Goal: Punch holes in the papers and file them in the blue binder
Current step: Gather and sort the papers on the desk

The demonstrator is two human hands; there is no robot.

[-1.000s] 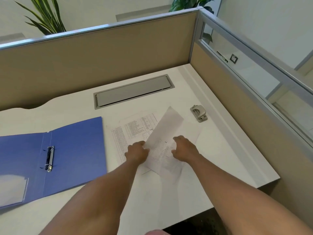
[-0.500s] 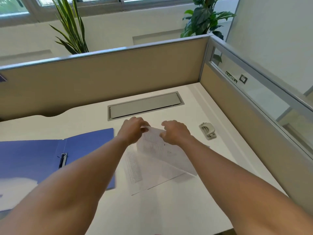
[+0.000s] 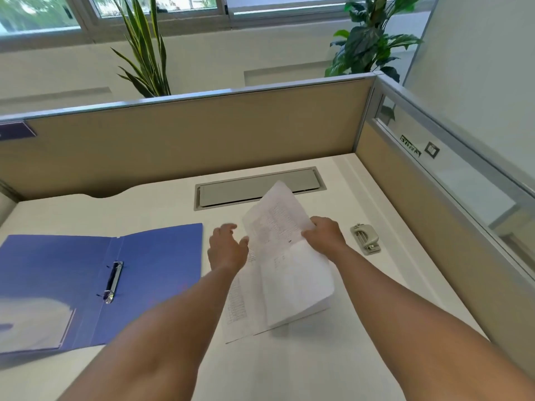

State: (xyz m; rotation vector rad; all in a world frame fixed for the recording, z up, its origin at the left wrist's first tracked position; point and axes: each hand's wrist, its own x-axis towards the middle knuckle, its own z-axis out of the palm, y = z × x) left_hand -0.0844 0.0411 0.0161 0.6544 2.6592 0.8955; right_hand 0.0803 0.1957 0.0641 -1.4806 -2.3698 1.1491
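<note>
Right hand [image 3: 324, 237] pinches the lifted papers [image 3: 289, 256]; left hand [image 3: 227, 250] hovers open beside them. One-sided grip risks sheets fanning or slipping.

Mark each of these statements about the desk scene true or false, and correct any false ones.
1. The blue binder lies open on the desk. True.
2. The left hand grips the raised paper. False: the right hand holds the raised paper; the left is open beside it.
3. The hole punch sits on the desk to the right of the right hand. True.
4. The raised paper is already on the binder rings. False: it is held above the desk, away from the rings.
5. Another printed sheet lies flat on the desk under the raised one. True.
</note>
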